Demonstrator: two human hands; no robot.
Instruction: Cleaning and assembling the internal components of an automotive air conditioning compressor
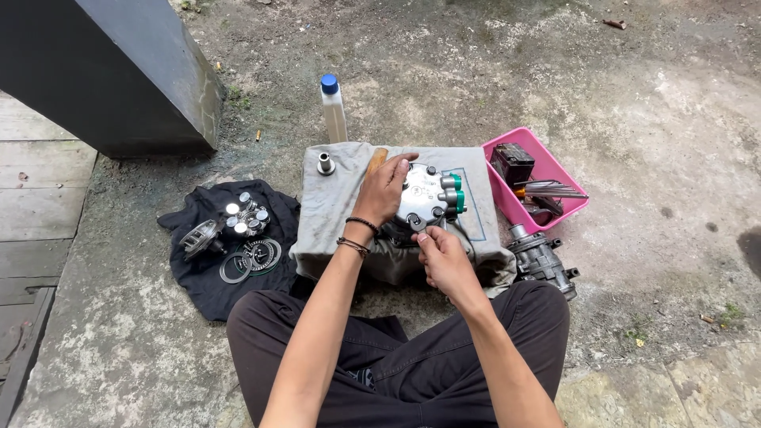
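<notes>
Silver cast-metal compressor head point(424, 198) with green-capped ports sat on a grey cloth-draped block point(337, 198), raised to working height before the seated person. The left hand point(384, 189) lay spread over its top, fingers curled against the casting, apparently to steady it. The right hand point(444, 257) pinched something small at the lower edge, possibly a bolt; the view was too poor to tell. Loose parts rested apart on a black cloth point(210, 289).

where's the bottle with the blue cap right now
In the head view the bottle stands upright on the concrete, just beyond the far left edge of the grey cloth, behind the small metal part lying on it.
</notes>
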